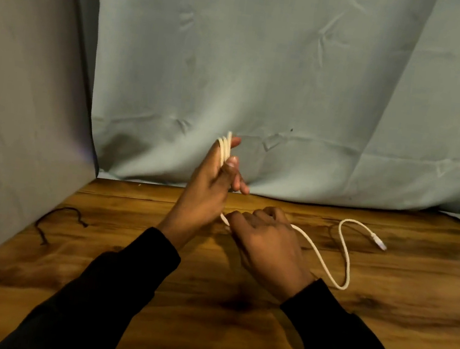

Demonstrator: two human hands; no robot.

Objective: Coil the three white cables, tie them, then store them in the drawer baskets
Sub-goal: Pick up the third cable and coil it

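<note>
If your left hand (210,183), thumb pinching the white cable (325,264) loops at frame centre, relaxes, they spill; right hand (267,238) curls around the slack.

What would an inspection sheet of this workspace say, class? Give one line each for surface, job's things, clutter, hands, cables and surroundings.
Surface: wooden table, dark-grained, bare at the front.
Job's things: one white cable, partly coiled; no drawer or baskets seen.
Clutter: black cord lying loose at the table's left edge.
Hands: left hand raised, thumb pressing the cable's loops against its fingers; right hand low, fingers curled round the cable's slack.
Cables: white cable's free end curves across the table to a connector on the right.
Surroundings: grey-blue cloth backdrop behind; grey panel on the left.
</note>
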